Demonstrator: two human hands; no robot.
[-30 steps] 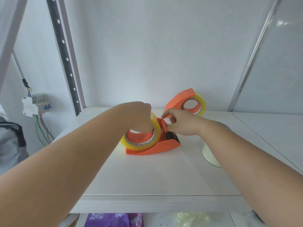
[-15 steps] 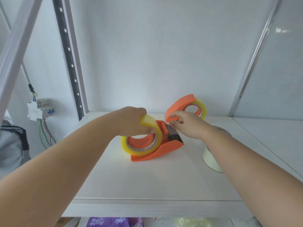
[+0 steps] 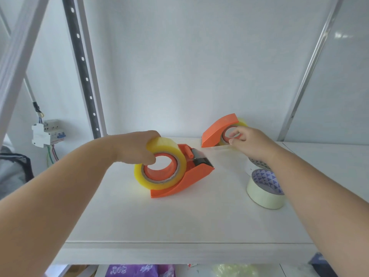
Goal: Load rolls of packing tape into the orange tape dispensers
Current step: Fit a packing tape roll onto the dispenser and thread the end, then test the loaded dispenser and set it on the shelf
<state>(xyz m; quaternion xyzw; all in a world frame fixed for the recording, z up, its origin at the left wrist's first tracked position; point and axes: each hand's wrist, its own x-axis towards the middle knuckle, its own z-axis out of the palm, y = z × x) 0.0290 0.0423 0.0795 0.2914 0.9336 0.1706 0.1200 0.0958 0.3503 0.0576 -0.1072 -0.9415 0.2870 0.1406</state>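
An orange tape dispenser [image 3: 187, 176] lies on its side mid-shelf with a yellowish clear tape roll [image 3: 159, 178] seated on its orange hub. My left hand [image 3: 139, 148] grips the top of that roll, fingers curled over its rim. Behind and to the right, a second orange dispenser [image 3: 214, 131] stands tilted with its own yellowish roll [image 3: 242, 124] in it. My right hand [image 3: 247, 142] is at this second dispenser, thumb and fingers pinching around the roll's orange core. A pale loose tape roll [image 3: 263, 196] lies under my right forearm.
The white shelf board [image 3: 179, 220] has its front edge close to me. A perforated dark upright [image 3: 83, 72] stands at the back left, a metal post [image 3: 305, 76] at the back right. A breaker box [image 3: 47, 132] with wires hangs left. Purple packaging [image 3: 139, 270] lies below.
My right hand left the near dispenser's cutter end and moved back right to the second dispenser. My left hand stays on the near roll, which now sits a little more upright.
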